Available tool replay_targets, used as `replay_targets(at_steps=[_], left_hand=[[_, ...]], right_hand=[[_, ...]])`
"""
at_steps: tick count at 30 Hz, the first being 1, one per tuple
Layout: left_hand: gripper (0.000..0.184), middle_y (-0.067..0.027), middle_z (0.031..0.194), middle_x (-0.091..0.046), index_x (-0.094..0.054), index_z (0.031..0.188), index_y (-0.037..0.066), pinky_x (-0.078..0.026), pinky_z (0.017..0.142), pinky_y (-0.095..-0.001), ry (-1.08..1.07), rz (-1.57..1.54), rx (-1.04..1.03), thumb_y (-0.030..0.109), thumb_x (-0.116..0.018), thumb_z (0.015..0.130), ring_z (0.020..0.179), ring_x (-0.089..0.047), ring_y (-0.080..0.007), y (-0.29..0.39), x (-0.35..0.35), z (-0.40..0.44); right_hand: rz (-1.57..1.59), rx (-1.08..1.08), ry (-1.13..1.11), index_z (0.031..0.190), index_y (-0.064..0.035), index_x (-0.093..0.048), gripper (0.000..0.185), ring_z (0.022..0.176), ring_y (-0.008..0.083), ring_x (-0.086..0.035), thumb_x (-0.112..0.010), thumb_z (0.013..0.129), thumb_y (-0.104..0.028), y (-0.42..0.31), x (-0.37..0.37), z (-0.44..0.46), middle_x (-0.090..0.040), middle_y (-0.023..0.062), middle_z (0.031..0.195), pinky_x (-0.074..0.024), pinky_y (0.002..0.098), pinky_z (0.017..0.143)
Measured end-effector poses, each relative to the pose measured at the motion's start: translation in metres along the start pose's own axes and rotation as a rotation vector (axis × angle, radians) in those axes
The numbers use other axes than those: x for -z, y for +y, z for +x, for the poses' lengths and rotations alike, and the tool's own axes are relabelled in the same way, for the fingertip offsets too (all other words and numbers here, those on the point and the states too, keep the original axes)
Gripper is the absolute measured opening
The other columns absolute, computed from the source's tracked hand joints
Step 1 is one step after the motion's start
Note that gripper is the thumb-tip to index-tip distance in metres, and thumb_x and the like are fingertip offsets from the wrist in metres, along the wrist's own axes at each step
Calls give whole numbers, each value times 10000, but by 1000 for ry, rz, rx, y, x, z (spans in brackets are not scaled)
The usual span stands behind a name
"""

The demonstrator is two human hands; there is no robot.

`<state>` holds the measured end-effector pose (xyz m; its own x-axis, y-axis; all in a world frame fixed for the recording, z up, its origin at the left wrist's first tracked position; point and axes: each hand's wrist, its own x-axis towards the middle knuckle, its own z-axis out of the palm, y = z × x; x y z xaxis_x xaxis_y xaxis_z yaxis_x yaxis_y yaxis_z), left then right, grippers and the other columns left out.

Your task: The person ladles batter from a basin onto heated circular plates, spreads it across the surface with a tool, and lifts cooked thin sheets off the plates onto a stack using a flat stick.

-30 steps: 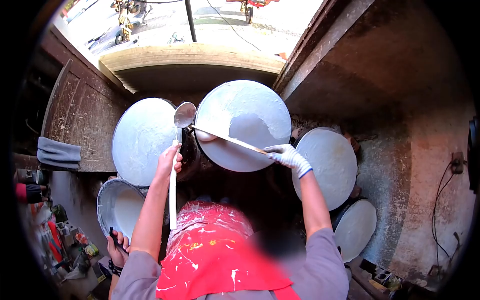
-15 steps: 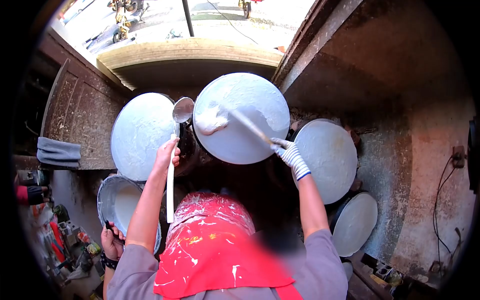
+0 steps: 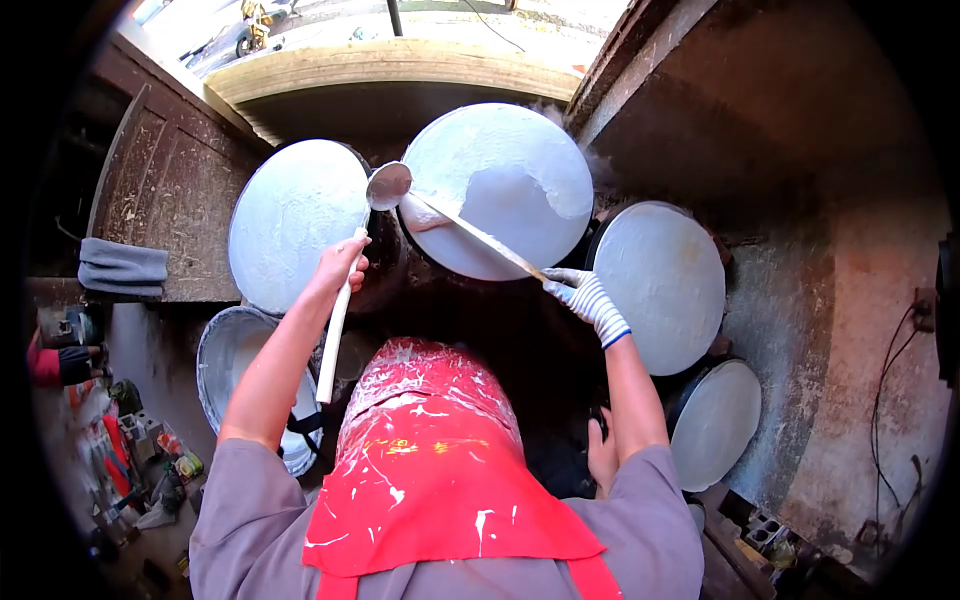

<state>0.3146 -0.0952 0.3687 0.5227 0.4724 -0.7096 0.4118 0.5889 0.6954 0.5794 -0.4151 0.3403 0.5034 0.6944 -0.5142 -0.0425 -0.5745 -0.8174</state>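
Ladle: the ladle [image 3: 389, 186] has its bowl raised at the gap between the left pan [image 3: 298, 225] and the middle pan [image 3: 515, 235] – probably held there to stay close to the middle rim.
Stick: the flat stick [image 3: 478, 236] slants over the middle pan, its far end beside the ladle bowl; whether they touch, I cannot tell.
White lump: the lump [image 3: 425, 218] lies at the middle pan's left edge, under the stick.
Long handles: likely meant to keep fingers clear of the pans.
Left hand: the bare left hand [image 3: 343, 266] is closed round the ladle's white handle, near its upper part.
Right hand: the right hand [image 3: 588, 300], in a striped glove – perhaps for protection – is clamped on the stick's near end.
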Motion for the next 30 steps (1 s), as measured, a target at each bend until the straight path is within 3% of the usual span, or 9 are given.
replay_targets(at_steps=[5, 10, 14, 20, 22, 25, 27, 29, 30], left_hand=[[320, 11, 585, -430, -508, 1083, 92, -287, 355, -215, -52, 124, 18, 342, -511, 883, 385, -345, -57, 3, 11, -11], [349, 32, 565, -394, -494, 1114, 70, -264, 326, -186, -155, 220, -64, 343, -489, 898, 378, -316, -35, 43, 11, -40], [410, 59, 562, -355, -501, 1136, 57, -222, 292, -155, -267, 286, -315, 384, -496, 888, 369, -271, -10, 111, 9, -98], [519, 76, 534, -359, -497, 1146, 5, -238, 261, -141, -205, 581, -632, 430, -535, 849, 342, -284, 9, 207, 21, -148], [589, 66, 544, -367, -508, 1154, -7, -279, 288, -97, -152, 595, -669, 475, -565, 821, 341, -307, 24, 219, 26, -164], [599, 54, 566, -374, -488, 1158, -24, -268, 281, -92, -194, 493, -672, 471, -557, 829, 338, -297, 27, 213, 44, -159], [548, 49, 564, -373, -480, 1150, -26, -262, 270, -101, -301, 330, -592, 430, -541, 851, 338, -286, 22, 192, 59, -145], [512, 47, 560, -374, -438, 1173, -28, -260, 262, -116, -368, 124, -508, 383, -508, 877, 343, -282, 15, 161, 69, -130], [469, 46, 552, -370, -407, 1198, -9, -261, 249, -127, -317, 82, -411, 346, -472, 899, 325, -274, 0, 147, 71, -126]], right_hand=[[100, -4, 44, 1037, 19, -619, 274, 847, 112, -576, -657, 790, -92, 14, -3, -5, -648, 43, 945, -454, 238, 796], [100, 10, 105, 1098, -32, -598, 313, 611, 54, -481, -647, 799, -110, -8, 31, -52, -585, -7, 764, -380, 201, 556], [229, 188, 475, 1163, -69, -558, 351, 468, 50, -474, -621, 821, -118, -76, 53, -72, -521, -31, 610, -379, 202, 412], [346, 507, 508, 1234, -61, -445, 404, 555, 86, -549, -556, 846, -74, -225, 46, -85, -589, 39, 732, -461, 215, 466], [393, 580, 429, 1085, -75, -508, 232, 516, 71, -514, -542, 865, -139, -254, 44, -86, -558, 15, 692, -425, 202, 432], [556, 468, 476, 777, -122, -499, 198, 444, 56, -450, -509, 899, -278, -259, -20, -76, -502, -10, 599, -372, 205, 378], [663, 460, 490, 787, -158, -484, 215, 435, 76, -432, -479, 906, -337, -207, -107, -35, -452, -26, 564, -346, 224, 339], [1123, -8, 132, 795, -161, -460, 242, 356, 87, -376, -440, 918, -368, -150, -201, 2, -408, -28, 498, -301, 233, 296], [1174, -59, 264, 817, -192, -486, 301, 330, 92, -337, -430, 896, -477, -113, -252, 32, -392, -28, 485, -242, 247, 284]])
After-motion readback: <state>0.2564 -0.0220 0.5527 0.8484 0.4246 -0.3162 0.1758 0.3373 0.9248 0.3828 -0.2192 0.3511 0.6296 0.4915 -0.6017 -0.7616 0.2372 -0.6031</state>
